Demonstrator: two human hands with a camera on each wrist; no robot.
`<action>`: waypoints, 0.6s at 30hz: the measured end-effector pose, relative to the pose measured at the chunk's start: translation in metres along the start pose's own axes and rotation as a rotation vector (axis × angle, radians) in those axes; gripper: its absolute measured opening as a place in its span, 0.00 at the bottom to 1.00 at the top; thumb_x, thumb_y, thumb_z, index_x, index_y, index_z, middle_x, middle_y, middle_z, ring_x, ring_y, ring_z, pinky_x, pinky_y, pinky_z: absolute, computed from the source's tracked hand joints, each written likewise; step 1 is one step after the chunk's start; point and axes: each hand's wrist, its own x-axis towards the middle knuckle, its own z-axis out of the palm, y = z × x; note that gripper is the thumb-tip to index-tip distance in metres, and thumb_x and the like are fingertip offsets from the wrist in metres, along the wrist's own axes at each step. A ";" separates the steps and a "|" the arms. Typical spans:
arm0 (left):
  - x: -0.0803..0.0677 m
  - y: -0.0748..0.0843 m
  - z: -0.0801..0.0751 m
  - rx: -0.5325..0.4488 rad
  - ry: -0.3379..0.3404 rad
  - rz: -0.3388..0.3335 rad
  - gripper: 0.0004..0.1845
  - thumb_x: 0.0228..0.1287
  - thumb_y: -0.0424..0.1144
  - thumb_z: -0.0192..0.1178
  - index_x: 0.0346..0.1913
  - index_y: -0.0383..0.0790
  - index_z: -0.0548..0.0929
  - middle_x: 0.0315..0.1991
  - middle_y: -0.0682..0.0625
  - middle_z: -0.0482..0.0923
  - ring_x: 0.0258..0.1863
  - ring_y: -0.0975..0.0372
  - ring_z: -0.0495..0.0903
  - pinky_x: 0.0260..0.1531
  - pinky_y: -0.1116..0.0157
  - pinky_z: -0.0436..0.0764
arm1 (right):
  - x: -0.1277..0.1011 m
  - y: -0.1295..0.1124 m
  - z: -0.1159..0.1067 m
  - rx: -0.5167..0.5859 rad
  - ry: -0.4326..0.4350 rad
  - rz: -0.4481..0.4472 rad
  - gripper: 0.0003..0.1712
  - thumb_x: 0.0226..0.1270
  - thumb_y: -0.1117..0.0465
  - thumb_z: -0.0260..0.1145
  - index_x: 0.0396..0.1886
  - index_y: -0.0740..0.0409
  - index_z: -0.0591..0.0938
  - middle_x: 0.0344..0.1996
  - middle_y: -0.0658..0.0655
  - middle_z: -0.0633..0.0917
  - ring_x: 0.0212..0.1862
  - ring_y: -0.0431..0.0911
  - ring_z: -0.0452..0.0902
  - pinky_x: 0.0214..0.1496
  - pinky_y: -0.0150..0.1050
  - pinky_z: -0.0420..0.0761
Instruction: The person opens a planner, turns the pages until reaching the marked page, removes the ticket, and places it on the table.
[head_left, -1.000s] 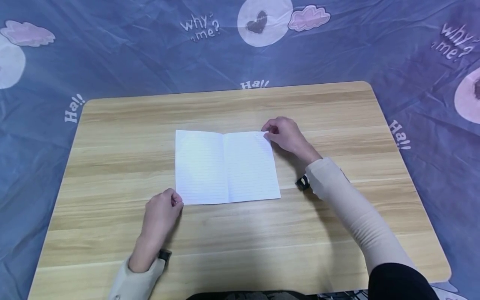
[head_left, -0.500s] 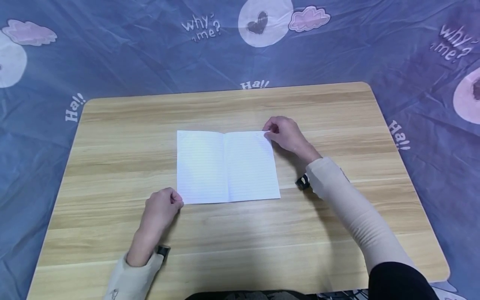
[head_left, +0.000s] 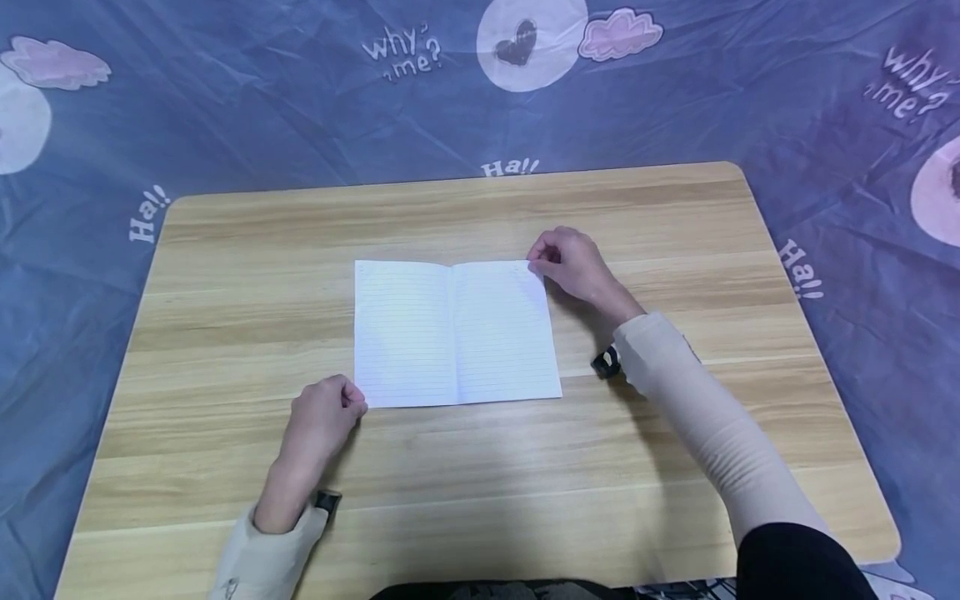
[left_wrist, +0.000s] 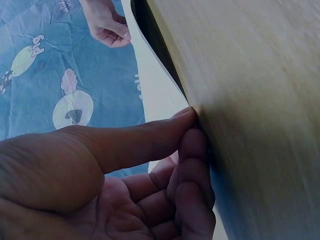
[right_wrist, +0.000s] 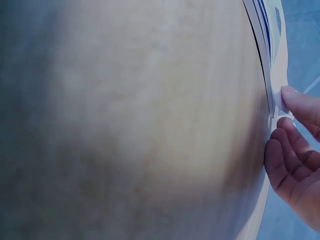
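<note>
An open notebook (head_left: pixel 405 333) with blank lined pages lies on the wooden table, its fold running down the middle. My left hand (head_left: pixel 321 425) pinches its near left corner between thumb and curled fingers. In the left wrist view, the left thumb (left_wrist: pixel 145 142) presses on that corner, and the notebook's edge bows up from the table farther along. At the far right corner, my right hand (head_left: pixel 573 265) holds the page corner. The right wrist view shows the right thumb (right_wrist: pixel 300 105) against a page (right_wrist: pixel 281 65) that stands apart from the stacked sheets beneath.
The light wooden table (head_left: pixel 480 500) has rounded corners. Behind and beside it hangs a blue printed cloth (head_left: pixel 262 92). Dark wrist straps show at the right cuff (head_left: pixel 637 350) and the left cuff (head_left: pixel 281 546).
The notebook's left edge has shifted slightly right, and the left wrist has turned a little. My right hand has risen very slightly at its corner.
</note>
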 end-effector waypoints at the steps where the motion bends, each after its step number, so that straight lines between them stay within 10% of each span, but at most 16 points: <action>1: 0.000 0.000 0.000 0.000 -0.001 -0.001 0.05 0.61 0.29 0.66 0.29 0.38 0.82 0.27 0.48 0.80 0.30 0.52 0.77 0.35 0.53 0.76 | 0.000 0.000 0.000 0.006 0.009 -0.006 0.02 0.66 0.66 0.71 0.36 0.56 0.85 0.34 0.54 0.79 0.37 0.47 0.73 0.41 0.40 0.73; 18: 0.000 0.001 0.000 0.000 -0.014 -0.014 0.04 0.62 0.29 0.66 0.30 0.37 0.82 0.29 0.47 0.80 0.31 0.52 0.77 0.34 0.54 0.75 | -0.003 0.004 -0.001 0.006 0.079 -0.097 0.03 0.67 0.63 0.71 0.38 0.57 0.86 0.33 0.51 0.80 0.36 0.43 0.73 0.40 0.39 0.74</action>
